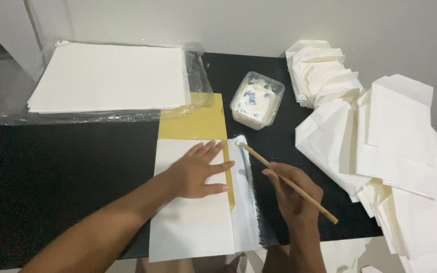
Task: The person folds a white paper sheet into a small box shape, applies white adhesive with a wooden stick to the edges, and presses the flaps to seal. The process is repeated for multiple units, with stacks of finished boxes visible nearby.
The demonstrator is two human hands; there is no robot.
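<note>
My left hand (195, 172) lies flat, fingers spread, on a white paper sheet (188, 222) that rests over a yellow board (193, 124). My right hand (292, 194) grips a thin wooden stick (299, 188) whose white-coated tip touches the sheet's right flap (244, 202), which is smeared with wet white paste. A clear plastic tub of white paste (257, 100) stands just beyond the stick's tip.
A stack of white sheets (110, 76) in clear plastic wrap sits at the far left. Folded white paper bags (400, 146) pile up along the right, with more folded ones (322, 71) behind. The black table (61, 167) ends near my body.
</note>
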